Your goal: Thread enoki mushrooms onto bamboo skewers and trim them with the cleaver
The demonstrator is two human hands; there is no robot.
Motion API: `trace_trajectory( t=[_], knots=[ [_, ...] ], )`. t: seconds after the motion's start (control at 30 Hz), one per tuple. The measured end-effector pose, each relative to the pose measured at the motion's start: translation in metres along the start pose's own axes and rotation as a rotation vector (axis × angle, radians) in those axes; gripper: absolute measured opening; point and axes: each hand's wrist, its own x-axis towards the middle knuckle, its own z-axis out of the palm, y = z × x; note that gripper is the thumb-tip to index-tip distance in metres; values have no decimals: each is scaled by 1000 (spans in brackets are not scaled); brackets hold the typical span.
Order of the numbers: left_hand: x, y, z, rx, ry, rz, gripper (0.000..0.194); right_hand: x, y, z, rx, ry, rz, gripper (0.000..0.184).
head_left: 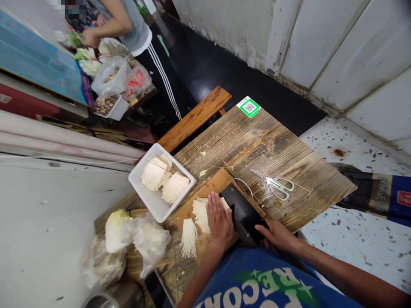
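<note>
My left hand (218, 218) lies flat, fingers stretched out, on a bunch of enoki mushrooms (201, 212) on a wooden cutting board (215, 182). In my right hand (276, 234) is the handle of a dark cleaver (245, 211). Its broad blade rests over the board, beside the root end of the bunch and close to my left fingers. A smaller piece of enoki (189, 239) sits at the board's left edge. Further left, a white plastic tub (154, 212) contains enoki clumps (175, 187) and some thin sticks.
Green-handled scissors (281, 188) lie right of the board among thin sticks. Bagged vegetables (149, 239) and a phone (159, 288) are at lower left. A QR card (248, 107) marks the table's (234, 132) far corner. Beyond a bench (192, 117), another person (128, 30) handles greens.
</note>
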Motion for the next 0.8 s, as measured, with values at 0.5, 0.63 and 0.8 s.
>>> trace_trajectory(
  t=[0.5, 0.63, 0.8],
  knots=[
    [-5, 12, -50, -123, 180, 2, 65, -27, -76, 21, -457, 70, -229, 26],
    [-17, 11, -87, -86, 300, -47, 68, -48, -107, 32, -657, -6, -316, 32],
    [-56, -12, -115, 44, 407, -247, 68, -40, -130, 62, -707, -187, -417, 33]
  ],
)
